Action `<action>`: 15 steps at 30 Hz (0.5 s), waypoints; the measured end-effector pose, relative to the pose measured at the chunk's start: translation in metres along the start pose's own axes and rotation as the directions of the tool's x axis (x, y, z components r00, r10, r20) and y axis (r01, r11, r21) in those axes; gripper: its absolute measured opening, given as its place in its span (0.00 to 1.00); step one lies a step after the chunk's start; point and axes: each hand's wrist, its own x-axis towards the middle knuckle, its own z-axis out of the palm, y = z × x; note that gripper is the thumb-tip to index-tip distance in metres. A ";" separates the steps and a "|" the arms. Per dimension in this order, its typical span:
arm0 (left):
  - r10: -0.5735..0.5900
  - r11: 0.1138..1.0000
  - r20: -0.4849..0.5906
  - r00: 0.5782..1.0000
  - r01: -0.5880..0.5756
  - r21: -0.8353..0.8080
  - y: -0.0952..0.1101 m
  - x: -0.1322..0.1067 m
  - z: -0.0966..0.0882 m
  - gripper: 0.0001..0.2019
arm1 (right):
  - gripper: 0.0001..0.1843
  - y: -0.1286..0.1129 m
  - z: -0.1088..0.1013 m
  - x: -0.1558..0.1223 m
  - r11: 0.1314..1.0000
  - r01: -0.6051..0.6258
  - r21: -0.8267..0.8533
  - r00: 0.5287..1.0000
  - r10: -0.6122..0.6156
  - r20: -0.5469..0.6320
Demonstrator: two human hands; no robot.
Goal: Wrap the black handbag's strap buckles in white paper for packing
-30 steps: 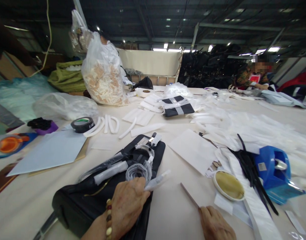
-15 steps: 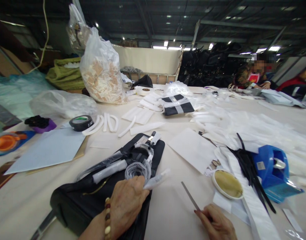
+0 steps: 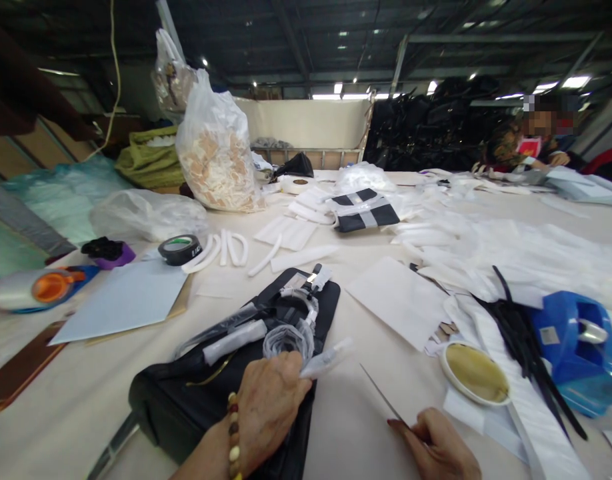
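A black bag (image 3: 186, 400) lies on the table in front of me, with a gold zip and plastic wrapping over its handles. My left hand (image 3: 273, 397), with a beaded bracelet at the wrist, is closed on a coiled strap (image 3: 286, 341) wrapped in clear plastic, resting on the bag. One wrapped end sticks out to the right of the fingers. To the right of the bag, my right hand (image 3: 439, 443) pinches a thin metal strip (image 3: 383, 395) that points up and left. Its lower end is hidden in the fingers.
A round tin of yellowish paste (image 3: 477, 373) and a blue tape dispenser (image 3: 573, 347) are at right, near black straps (image 3: 529, 353). Black tape (image 3: 179, 249), blue-grey board (image 3: 123, 303) and a phone (image 3: 21, 370) lie left. A co-worker (image 3: 536, 143) sits at far right.
The whole view has shifted, so things appear further right. The metal strip has turned more edge-on and looks thinner. My left hand keeps its hold on the coiled strap.
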 end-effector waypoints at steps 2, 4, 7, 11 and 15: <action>-0.007 1.000 0.006 1.000 0.007 0.000 0.000 0.000 -0.001 0.09 | 0.23 0.001 0.002 -0.004 0.997 -0.034 -0.068 0.999 0.035 0.013; -0.011 1.000 0.011 1.000 0.011 0.000 0.001 0.001 -0.002 0.09 | 0.23 -0.003 0.004 -0.008 0.996 -0.025 -0.088 1.000 0.027 0.017; -0.001 1.000 0.007 1.000 0.001 0.006 0.001 0.000 -0.002 0.09 | 0.22 -0.009 0.006 -0.011 0.997 0.043 -0.071 0.998 -0.040 0.052; -0.001 1.000 -0.011 1.000 0.002 0.021 0.001 -0.001 -0.001 0.09 | 0.16 -0.008 0.000 -0.008 0.989 0.126 -0.074 0.984 -0.115 0.135; 0.018 1.000 -0.013 1.000 -0.018 0.012 0.000 0.000 -0.002 0.09 | 0.10 -0.004 -0.011 -0.005 0.981 0.186 -0.062 0.955 -0.165 0.247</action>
